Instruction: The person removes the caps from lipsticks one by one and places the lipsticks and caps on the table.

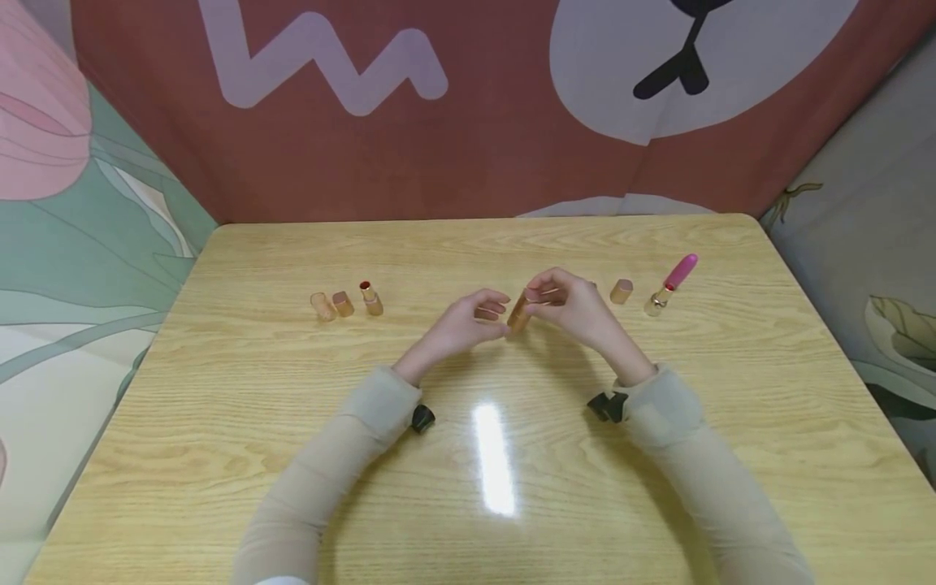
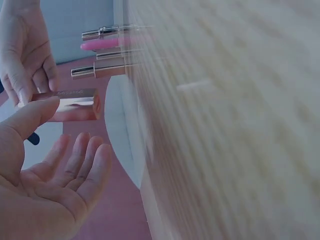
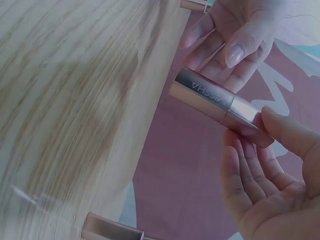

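Note:
Near the middle of the table, my right hand (image 1: 574, 309) pinches a rose-gold lipstick (image 1: 518, 314) by its upper end, between thumb and fingers. The lipstick is tilted; its cap is on, and silver lettering shows along the side of the tube (image 3: 202, 94) in the right wrist view. My left hand (image 1: 466, 322) is just left of it, palm turned toward the tube, fingers loosely bent and apart. In the left wrist view the left thumb (image 2: 40, 116) overlaps the lipstick, while the other fingers stay below it.
Left on the wood table (image 1: 292, 455) stand a see-through cap (image 1: 322, 306), a rose-gold cap (image 1: 343, 304) and an uncapped red lipstick (image 1: 371, 300). Right are another cap (image 1: 621, 291), a gold-based lipstick (image 1: 657, 301) and a pink rounded stick (image 1: 683, 270). A red printed cloth (image 1: 483, 162) hangs behind.

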